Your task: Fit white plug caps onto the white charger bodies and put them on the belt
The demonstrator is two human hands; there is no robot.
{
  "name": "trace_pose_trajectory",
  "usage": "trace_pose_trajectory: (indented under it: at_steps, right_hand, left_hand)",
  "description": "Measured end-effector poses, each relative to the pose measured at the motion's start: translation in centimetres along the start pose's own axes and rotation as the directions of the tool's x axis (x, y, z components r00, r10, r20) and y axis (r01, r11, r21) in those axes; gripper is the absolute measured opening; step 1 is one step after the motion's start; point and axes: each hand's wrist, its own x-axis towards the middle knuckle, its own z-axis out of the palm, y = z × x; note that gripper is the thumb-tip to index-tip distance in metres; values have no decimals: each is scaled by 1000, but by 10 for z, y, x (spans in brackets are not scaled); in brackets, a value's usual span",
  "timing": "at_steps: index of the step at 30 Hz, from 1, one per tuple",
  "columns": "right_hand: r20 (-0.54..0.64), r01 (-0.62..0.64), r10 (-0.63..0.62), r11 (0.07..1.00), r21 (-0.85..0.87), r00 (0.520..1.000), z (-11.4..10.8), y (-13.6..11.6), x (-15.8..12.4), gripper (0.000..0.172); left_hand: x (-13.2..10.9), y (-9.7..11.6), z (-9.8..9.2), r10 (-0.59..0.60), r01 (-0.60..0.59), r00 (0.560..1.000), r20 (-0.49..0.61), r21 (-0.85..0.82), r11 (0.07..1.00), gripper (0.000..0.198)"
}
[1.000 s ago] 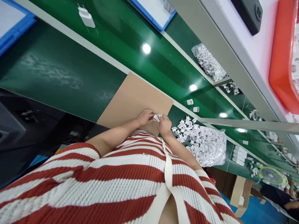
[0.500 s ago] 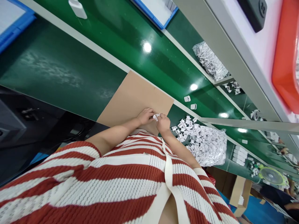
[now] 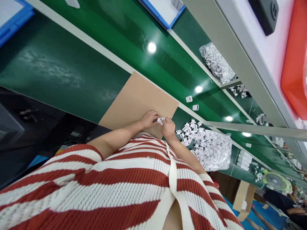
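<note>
My left hand (image 3: 149, 119) and my right hand (image 3: 167, 126) meet over the near right part of a brown cardboard sheet (image 3: 136, 99). Between their fingertips is a small white plastic part (image 3: 160, 120), which both hands grip. Its details are too small to make out. Just right of my right hand, loose white plastic pieces (image 3: 189, 131) lie on the dark green table, spilling from a clear plastic bag (image 3: 214, 149) full of similar pieces.
Beyond the table's pale edge strip runs a green belt (image 3: 115, 35) carrying two small white pieces (image 3: 192, 103). A metal shelf frame (image 3: 251, 127) crosses on the right. Farther right are a green fan (image 3: 275, 180), an open carton (image 3: 244, 199) and another person's arm.
The white pieces on the green belt have shifted left and away. Both hands stay nearly in place around the small white part.
</note>
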Motion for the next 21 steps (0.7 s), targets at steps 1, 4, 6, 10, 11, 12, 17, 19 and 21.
trace_pose_trajectory:
  at_steps: [1,4,6,10,11,12,17,19,21]
  right_hand:
    - [0,2,-2,1000,-3,1000,0,-1,0,28]
    - [2,-12,12,1000,-9,1000,0,-2,0,27]
    - [5,-18,18,1000,-7,1000,0,-1,1,27]
    - [30,17,-17,1000,-11,999,1,0,1,28]
    - [39,25,-25,1000,-13,999,1,1,0,28]
    - [49,28,-27,1000,-14,998,1,1,0,29]
    - [93,-7,9,1000,-18,996,-5,-5,3,31]
    - [109,-25,27,999,-19,994,-9,-8,6,31]
    - [123,-37,40,999,-23,992,-11,-10,8,29]
  left_hand:
    - [0,0,0,0,0,1000,1,1,1000,35]
    - [0,-1,0,-6,6,1000,8,0,1000,35]
    - [1,-1,0,-10,10,1000,14,-1,1000,35]
    - [0,1,0,-8,8,1000,15,0,1000,33]
    - [0,1,0,-10,10,1000,12,-1,1000,32]
    - [-1,2,-1,-11,11,1000,10,-3,1000,30]
    - [-2,3,-2,-7,7,1000,20,2,1000,31]
    - [-2,2,-2,-8,8,1000,31,2,1000,32]
    - [-2,2,-2,-9,9,999,35,-8,1000,31]
